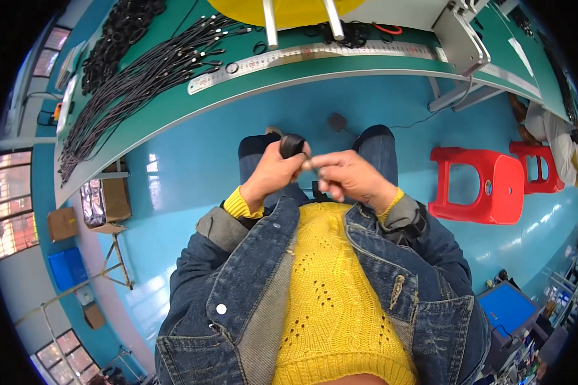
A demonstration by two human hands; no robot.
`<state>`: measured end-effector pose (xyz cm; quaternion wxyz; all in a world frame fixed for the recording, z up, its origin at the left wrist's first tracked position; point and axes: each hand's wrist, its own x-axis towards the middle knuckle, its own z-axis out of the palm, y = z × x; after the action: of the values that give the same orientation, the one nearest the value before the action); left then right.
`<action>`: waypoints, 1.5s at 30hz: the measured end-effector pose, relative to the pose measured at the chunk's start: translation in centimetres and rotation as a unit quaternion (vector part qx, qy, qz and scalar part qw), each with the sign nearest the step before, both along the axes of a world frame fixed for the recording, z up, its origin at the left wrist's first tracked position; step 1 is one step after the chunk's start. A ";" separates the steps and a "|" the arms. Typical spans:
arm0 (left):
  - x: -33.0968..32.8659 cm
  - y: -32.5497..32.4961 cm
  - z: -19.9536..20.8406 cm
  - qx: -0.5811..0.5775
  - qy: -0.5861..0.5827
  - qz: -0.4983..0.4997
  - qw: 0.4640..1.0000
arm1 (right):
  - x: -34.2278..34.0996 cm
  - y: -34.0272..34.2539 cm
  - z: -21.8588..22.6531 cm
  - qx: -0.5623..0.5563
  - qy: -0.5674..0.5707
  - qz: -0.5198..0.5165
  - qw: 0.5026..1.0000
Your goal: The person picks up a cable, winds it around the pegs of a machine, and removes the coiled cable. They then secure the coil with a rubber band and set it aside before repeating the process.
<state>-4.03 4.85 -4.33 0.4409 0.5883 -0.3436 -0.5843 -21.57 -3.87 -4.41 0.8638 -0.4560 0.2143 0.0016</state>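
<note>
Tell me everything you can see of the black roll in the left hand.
The black roll is small, round and dark, matte like tape or coiled cord; which one is unclear. The left hand grips it from below at the fingertips, above the lap. The right hand pinches something thin beside it, touching or nearly so. Its lower half is hidden by fingers.

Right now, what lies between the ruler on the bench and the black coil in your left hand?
Head view: only green bench edge, then bare blue floor, between ruler and coil in left hand.

A long steel ruler (315, 56) and black cable bundles (141, 70) lie on the green workbench (250, 86); two red stools (478, 183) stand nearby.
</note>
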 end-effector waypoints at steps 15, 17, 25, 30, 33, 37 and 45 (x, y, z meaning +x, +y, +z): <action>-1.7 -0.8 1.4 -0.058 -0.284 -0.070 0.955 | 2.8 -3.4 3.3 -0.655 -0.044 0.104 0.747; -1.5 -0.6 1.5 -0.084 -0.302 -0.044 0.949 | 3.3 -2.5 3.0 -0.589 -0.062 0.097 0.800; -0.8 -1.0 1.3 0.006 -0.270 -0.052 0.961 | 3.7 -1.9 3.5 -0.583 -0.008 0.095 0.807; -0.9 -0.5 -0.1 -0.037 -0.271 -0.024 0.961 | 4.1 -2.1 2.3 -0.576 -0.048 0.043 0.815; 0.2 -0.2 -0.1 -0.145 -0.167 0.054 0.974 | 3.9 -2.3 1.8 -0.302 -0.027 0.031 0.952; 2.2 0.6 1.4 -0.076 0.013 -0.013 0.997 | 3.4 -3.4 1.2 -0.064 0.004 -0.055 0.996; 0.6 1.8 -1.5 -0.234 -0.204 0.009 0.951 | 7.9 1.5 3.7 -0.712 0.046 0.013 0.700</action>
<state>-3.45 6.65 -5.85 0.4919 0.5789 -0.5476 -0.3509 -13.67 -2.37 -0.73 0.2705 -0.9372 0.1848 -0.1195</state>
